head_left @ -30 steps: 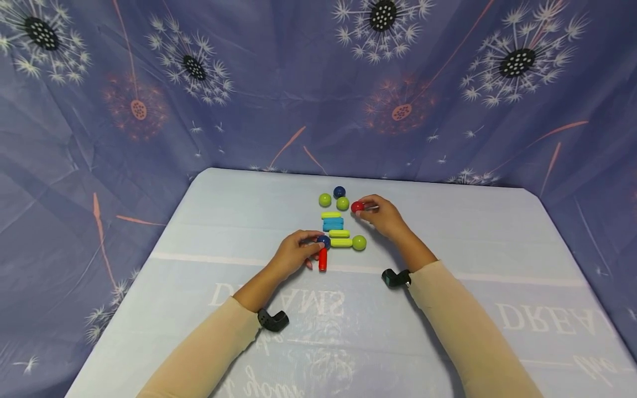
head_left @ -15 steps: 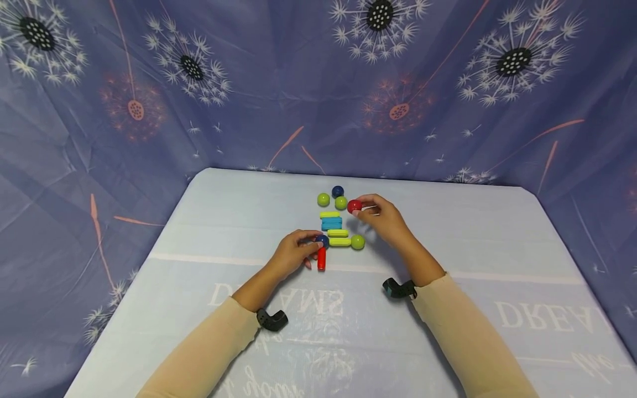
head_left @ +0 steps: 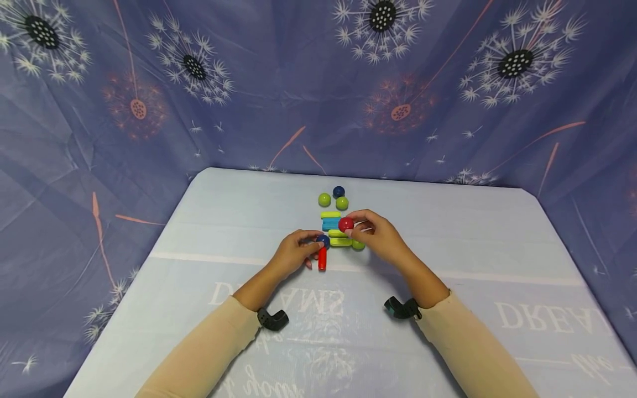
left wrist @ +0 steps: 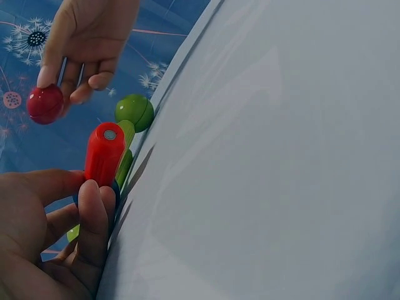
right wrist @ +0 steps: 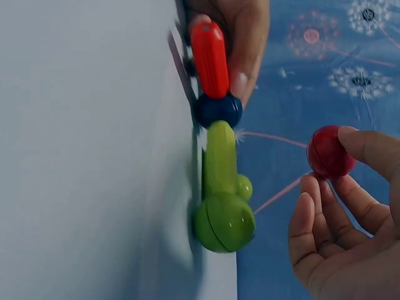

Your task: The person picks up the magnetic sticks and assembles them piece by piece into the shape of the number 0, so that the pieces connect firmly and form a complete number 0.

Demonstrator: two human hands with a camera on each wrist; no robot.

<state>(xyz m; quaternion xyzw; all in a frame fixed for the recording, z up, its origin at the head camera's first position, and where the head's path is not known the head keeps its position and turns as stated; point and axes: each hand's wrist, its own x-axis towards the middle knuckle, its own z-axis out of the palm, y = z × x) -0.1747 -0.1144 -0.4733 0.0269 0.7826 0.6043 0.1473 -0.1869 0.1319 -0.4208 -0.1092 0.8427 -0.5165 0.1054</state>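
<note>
Right hand point(head_left: 378, 236) pinches a red ball point(head_left: 345, 224) in its fingers point(right wrist: 359, 150), held above the green stick point(head_left: 340, 242) lying on the table point(head_left: 199, 232). Left hand point(head_left: 293, 254) grips the blue ball point(head_left: 323, 240) where the red stick point(head_left: 322, 258) joins it. A green ball point(left wrist: 134, 112) caps the green stick's far end.

- Pale blue surface point(head_left: 478, 243) with rounded far corners, printed with white mirrored lettering point(head_left: 542, 319) toward 6 o'clock.
- Purple-blue dandelion-print cloth point(head_left: 269, 94) draped behind, from 9 through 12 to 3 o'clock.
</note>
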